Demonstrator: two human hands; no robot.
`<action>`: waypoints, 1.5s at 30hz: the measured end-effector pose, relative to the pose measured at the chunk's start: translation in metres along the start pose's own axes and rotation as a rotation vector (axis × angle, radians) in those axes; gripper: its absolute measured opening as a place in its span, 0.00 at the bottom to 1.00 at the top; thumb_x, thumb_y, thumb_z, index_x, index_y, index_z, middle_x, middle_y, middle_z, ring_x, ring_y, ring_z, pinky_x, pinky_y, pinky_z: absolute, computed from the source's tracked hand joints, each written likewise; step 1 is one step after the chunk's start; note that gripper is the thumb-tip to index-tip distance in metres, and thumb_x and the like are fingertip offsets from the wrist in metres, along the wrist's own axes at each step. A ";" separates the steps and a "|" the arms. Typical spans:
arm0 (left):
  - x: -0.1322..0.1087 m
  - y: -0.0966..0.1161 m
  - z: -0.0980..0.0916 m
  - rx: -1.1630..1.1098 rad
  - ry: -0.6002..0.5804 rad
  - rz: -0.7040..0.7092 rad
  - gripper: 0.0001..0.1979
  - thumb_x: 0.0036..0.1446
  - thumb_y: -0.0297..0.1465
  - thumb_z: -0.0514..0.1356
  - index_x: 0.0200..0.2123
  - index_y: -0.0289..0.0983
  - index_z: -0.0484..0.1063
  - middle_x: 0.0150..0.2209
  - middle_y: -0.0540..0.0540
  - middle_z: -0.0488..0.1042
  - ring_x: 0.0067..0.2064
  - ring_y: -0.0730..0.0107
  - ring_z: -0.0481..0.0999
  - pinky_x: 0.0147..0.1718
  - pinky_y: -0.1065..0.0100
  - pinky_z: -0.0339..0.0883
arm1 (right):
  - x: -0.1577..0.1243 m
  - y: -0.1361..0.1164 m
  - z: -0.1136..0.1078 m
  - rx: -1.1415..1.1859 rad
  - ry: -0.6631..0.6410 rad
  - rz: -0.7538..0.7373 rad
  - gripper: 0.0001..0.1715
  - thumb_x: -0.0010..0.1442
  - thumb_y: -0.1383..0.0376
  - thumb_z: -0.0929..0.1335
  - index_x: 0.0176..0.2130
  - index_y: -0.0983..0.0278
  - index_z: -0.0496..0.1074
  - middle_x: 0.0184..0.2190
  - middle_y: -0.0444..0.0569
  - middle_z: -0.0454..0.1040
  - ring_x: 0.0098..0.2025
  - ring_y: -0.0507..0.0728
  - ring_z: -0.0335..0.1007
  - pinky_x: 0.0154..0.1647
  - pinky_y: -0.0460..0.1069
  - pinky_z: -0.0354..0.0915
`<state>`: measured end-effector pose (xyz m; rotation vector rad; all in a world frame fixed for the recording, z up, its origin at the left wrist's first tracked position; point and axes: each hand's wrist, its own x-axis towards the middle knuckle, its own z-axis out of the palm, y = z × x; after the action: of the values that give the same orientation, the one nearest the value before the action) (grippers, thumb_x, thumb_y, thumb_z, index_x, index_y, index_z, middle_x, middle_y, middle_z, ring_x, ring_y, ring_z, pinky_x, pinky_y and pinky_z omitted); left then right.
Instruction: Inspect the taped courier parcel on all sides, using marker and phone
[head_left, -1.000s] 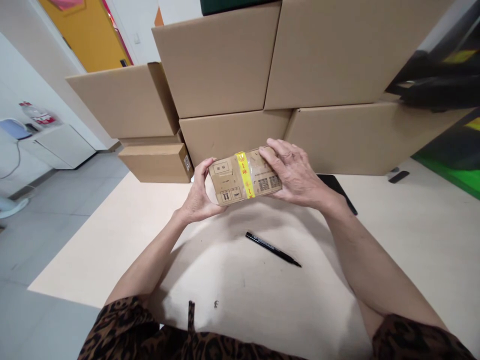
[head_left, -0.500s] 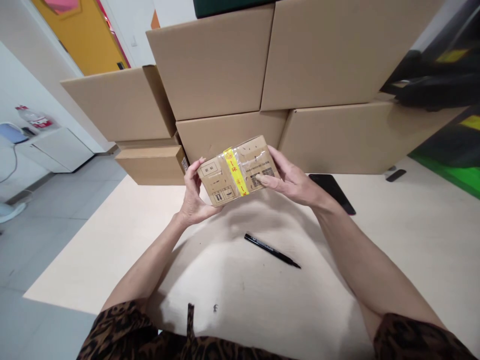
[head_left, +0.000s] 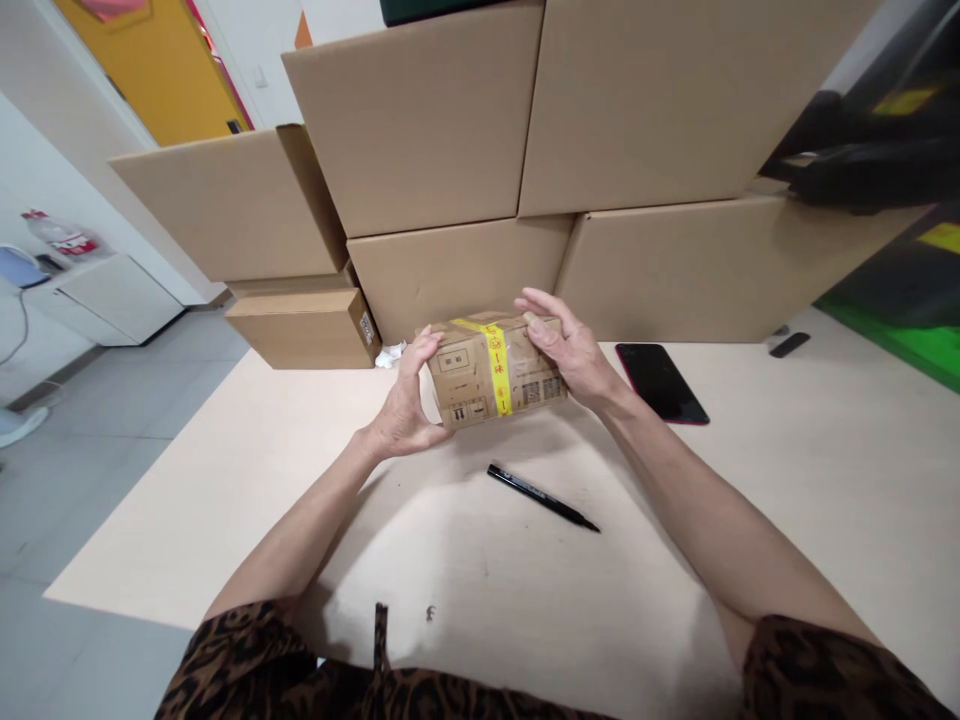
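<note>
A small cardboard parcel (head_left: 480,375) with a yellow tape band and clear tape is held between both hands, low over the pale table (head_left: 787,520). My left hand (head_left: 405,400) grips its left end, fingers curled round the edge. My right hand (head_left: 562,345) clasps its right end, fingers over the top. A black marker pen (head_left: 541,497) lies on the table just in front of the parcel.
Large plain cardboard boxes (head_left: 525,150) are stacked along the back of the table, a smaller flat box (head_left: 304,330) at their left. A dark phone (head_left: 660,382) lies right of the parcel. A small crumpled white scrap (head_left: 390,354) sits behind my left hand.
The parcel has come down from a raised, tilted hold to just above the table. My right hand has shifted from its front face to its top right end.
</note>
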<state>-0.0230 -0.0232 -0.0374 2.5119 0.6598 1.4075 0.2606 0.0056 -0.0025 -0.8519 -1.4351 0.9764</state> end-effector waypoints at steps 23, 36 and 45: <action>-0.005 0.004 0.020 0.284 -0.018 0.447 0.48 0.63 0.31 0.68 0.79 0.47 0.46 0.79 0.39 0.55 0.83 0.57 0.40 0.80 0.40 0.40 | 0.004 -0.006 -0.001 0.462 -0.039 0.684 0.11 0.55 0.61 0.76 0.39 0.61 0.80 0.36 0.50 0.87 0.36 0.60 0.83 0.42 0.54 0.81; -0.001 0.001 0.017 0.454 0.081 0.490 0.46 0.67 0.26 0.61 0.79 0.51 0.41 0.83 0.49 0.37 0.83 0.65 0.42 0.80 0.50 0.41 | -0.002 -0.012 0.007 0.533 0.034 0.617 0.15 0.52 0.61 0.75 0.42 0.59 0.80 0.37 0.47 0.87 0.47 0.66 0.86 0.57 0.62 0.81; -0.004 -0.012 0.003 0.429 0.008 0.350 0.57 0.61 0.30 0.69 0.79 0.56 0.34 0.83 0.44 0.28 0.83 0.52 0.36 0.76 0.39 0.52 | -0.005 -0.011 0.012 0.506 0.143 0.412 0.20 0.47 0.59 0.79 0.41 0.56 0.79 0.43 0.43 0.86 0.55 0.65 0.82 0.62 0.60 0.77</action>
<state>-0.0260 -0.0144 -0.0465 3.0823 0.5966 1.5171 0.2489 -0.0045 0.0057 -0.8268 -0.8414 1.4779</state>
